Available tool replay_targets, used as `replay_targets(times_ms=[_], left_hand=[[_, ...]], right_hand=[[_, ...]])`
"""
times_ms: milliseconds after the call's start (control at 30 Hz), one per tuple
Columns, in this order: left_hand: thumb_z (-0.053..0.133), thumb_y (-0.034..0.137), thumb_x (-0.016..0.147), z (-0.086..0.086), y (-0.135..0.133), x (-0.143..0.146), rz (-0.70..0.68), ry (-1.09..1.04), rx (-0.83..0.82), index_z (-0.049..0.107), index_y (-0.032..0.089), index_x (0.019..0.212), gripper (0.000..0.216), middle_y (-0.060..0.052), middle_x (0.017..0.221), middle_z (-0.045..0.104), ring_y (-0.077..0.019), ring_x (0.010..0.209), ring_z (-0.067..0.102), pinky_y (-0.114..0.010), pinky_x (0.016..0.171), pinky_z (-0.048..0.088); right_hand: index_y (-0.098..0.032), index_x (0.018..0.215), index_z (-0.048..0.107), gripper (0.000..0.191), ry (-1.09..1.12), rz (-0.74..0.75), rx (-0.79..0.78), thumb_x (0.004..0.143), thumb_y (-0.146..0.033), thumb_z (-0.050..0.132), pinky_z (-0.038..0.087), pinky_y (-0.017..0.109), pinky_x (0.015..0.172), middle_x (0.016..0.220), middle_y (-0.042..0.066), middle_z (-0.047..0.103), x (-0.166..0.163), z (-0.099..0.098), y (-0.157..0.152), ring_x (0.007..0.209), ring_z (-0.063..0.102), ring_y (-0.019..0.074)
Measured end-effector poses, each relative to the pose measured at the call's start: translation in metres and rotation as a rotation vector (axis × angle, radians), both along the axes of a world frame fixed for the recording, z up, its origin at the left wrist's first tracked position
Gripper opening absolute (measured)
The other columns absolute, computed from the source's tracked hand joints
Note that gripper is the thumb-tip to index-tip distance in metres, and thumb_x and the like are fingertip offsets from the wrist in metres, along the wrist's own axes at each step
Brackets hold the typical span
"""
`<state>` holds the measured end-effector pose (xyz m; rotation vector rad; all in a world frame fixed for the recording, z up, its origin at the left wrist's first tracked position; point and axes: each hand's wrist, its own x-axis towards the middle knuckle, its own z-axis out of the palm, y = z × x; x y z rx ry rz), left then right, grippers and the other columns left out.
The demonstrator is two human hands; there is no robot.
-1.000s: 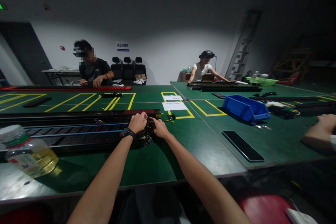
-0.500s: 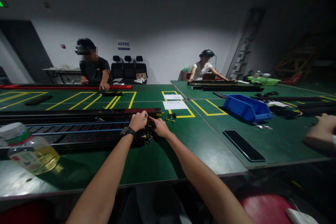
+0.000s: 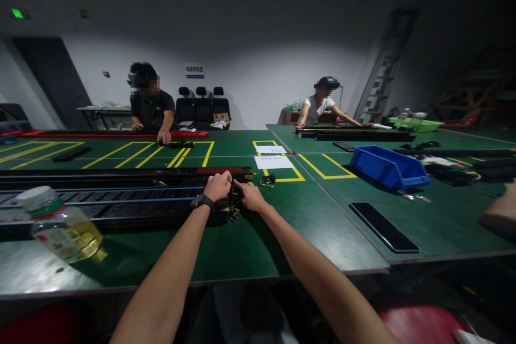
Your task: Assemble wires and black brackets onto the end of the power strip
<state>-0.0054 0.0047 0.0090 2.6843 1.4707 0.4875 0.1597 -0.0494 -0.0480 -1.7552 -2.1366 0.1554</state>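
Since a second ago, a co-worker's hand (image 3: 164, 136) has come down from the red rail (image 3: 199, 134) to one end of a small black part (image 3: 182, 144), well left of the blue bin (image 3: 389, 167) and toward the far side of the counter (image 3: 306, 236); the wearer's own two hands are nearly where they were. Left of the bin, the nearer rail (image 3: 121, 208), black with blue stripes and red dots, has both hands at its bin-side end; the farther rail (image 3: 121, 174) lies beside it, making a pair. There the left hand (image 3: 217, 187), one watch (image 3: 202, 202) on its wrist, has bent fingers, while the right hand (image 3: 250, 196), closer to the bin, points its index finger at the same spot. Whether either hand's fingers are grasping anything cannot be told; the wires (image 3: 234, 215) there are blurred. Two white sheets (image 3: 274, 162) lie left of the bin, one phone (image 3: 384, 227) in front of it, two tiny packets (image 3: 408, 198) just beside it, and one bottle (image 3: 60, 226) is far to its left. Two co-workers (image 3: 153, 110) are beyond the bin, leftward; one more arm (image 3: 500, 209) shows to its right.
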Motion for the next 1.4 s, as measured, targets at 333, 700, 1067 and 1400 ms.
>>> replay_targets(times_ms=[333,700,1067,1400], left_hand=[[0.047,0.019,0.098,-0.002,-0.006,0.001,0.033,0.029,0.02,0.068,0.025,0.11,0.026,-0.006,0.11,0.078,-0.0244,0.11,0.07,-0.036,0.096,0.046],[0.048,0.016,0.096,0.0,-0.009,0.001,0.027,0.001,0.039,0.069,0.024,0.112,0.028,-0.006,0.111,0.078,-0.0237,0.11,0.068,-0.037,0.1,0.046],[0.052,0.014,0.093,-0.002,-0.01,0.0,0.091,-0.03,0.107,0.07,0.023,0.11,0.026,-0.009,0.109,0.076,-0.026,0.115,0.064,-0.04,0.101,0.047],[0.055,0.017,0.091,-0.003,-0.007,0.0,0.118,-0.039,0.128,0.071,0.023,0.108,0.024,-0.008,0.108,0.077,-0.026,0.112,0.065,-0.039,0.101,0.05]], right_hand=[[-0.025,0.164,0.041,0.086,0.127,-0.073,-0.015,0.082,-0.008,0.062,0.046,0.033,0.098,0.127,0.015,0.065,0.001,-0.012,0.005,0.118,0.064,0.0291],[-0.023,0.15,0.055,0.068,0.26,-0.049,0.076,0.085,-0.003,0.056,0.046,0.03,0.099,0.128,0.01,0.071,0.003,-0.019,0.006,0.12,0.062,0.0244],[-0.021,0.135,0.065,0.056,0.379,-0.09,0.118,0.085,0.0,0.053,0.047,0.031,0.102,0.127,0.008,0.074,0.001,-0.02,0.008,0.119,0.065,0.0229],[-0.021,0.123,0.071,0.033,0.268,-0.526,0.218,0.093,-0.018,0.057,0.047,0.033,0.094,0.113,0.01,0.072,0.016,0.007,-0.006,0.11,0.062,0.0253]])
